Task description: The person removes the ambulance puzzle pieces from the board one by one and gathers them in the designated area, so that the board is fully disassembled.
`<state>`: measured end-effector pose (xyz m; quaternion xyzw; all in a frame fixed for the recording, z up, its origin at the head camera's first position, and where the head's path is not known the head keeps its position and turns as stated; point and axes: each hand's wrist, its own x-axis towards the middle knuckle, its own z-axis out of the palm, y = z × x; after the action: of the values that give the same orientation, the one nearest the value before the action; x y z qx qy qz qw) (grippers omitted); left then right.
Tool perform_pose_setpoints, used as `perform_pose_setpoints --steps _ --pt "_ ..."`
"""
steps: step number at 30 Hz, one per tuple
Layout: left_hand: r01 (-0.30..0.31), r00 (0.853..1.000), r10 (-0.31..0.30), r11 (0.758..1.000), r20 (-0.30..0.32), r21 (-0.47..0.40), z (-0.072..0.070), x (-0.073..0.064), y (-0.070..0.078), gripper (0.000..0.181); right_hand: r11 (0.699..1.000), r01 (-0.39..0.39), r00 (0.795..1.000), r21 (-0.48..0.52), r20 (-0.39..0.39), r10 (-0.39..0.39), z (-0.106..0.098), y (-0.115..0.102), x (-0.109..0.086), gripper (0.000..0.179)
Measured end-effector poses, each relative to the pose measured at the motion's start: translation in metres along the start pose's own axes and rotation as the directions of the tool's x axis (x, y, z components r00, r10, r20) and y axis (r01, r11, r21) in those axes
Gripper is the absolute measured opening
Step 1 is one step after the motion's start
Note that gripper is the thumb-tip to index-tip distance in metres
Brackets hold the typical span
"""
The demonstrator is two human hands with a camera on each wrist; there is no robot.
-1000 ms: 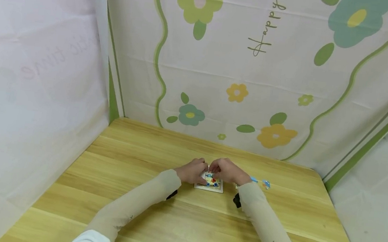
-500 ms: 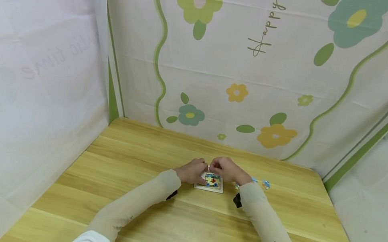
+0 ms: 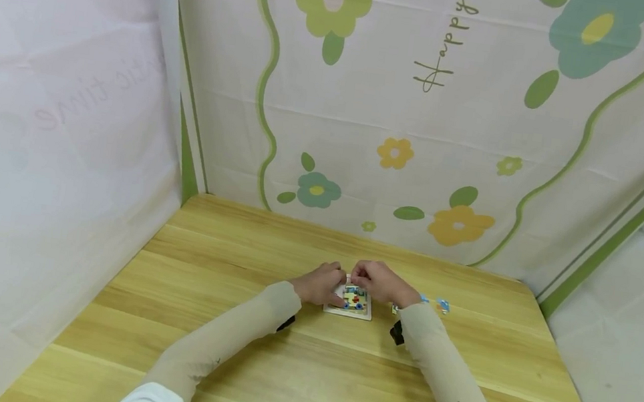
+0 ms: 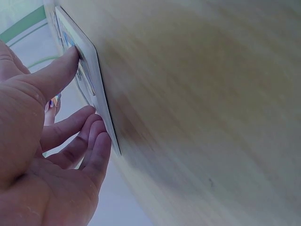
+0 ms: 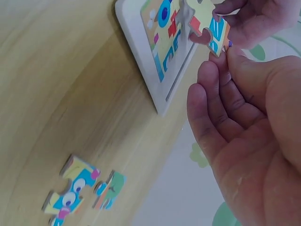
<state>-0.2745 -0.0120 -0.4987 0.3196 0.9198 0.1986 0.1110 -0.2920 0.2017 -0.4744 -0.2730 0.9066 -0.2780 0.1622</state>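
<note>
A white-rimmed puzzle board lies on the wooden table with several joined pieces in it, showing a blue-wheeled vehicle with a red cross. My left hand grips the board at its left side. In the left wrist view its thumb is on the board's face and the other fingertips curl at the edge. Over the board's far part, my right hand pinches a yellow, blue and red jigsaw piece between thumb and forefinger. That piece is raised and tilted, with left-hand fingers close behind it in the right wrist view.
Loose jigsaw pieces lie right of the board: one with cartoon eyes, a green and blue one. My right forearm partly covers this group in the head view. A flower-printed cloth hangs behind the table, with pale cloths at both sides.
My right hand has drawn back slightly from the board's middle to its far edge, uncovering more of the picture. The left hand stays on the board.
</note>
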Motion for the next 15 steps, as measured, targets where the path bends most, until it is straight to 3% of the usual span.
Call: perform_pose_setpoints --steps 15 --pt "0.011 1.0 -0.011 1.0 -0.005 0.021 -0.001 0.001 0.001 0.053 0.999 -0.017 0.998 -0.046 -0.057 0.014 -0.028 0.03 -0.033 0.017"
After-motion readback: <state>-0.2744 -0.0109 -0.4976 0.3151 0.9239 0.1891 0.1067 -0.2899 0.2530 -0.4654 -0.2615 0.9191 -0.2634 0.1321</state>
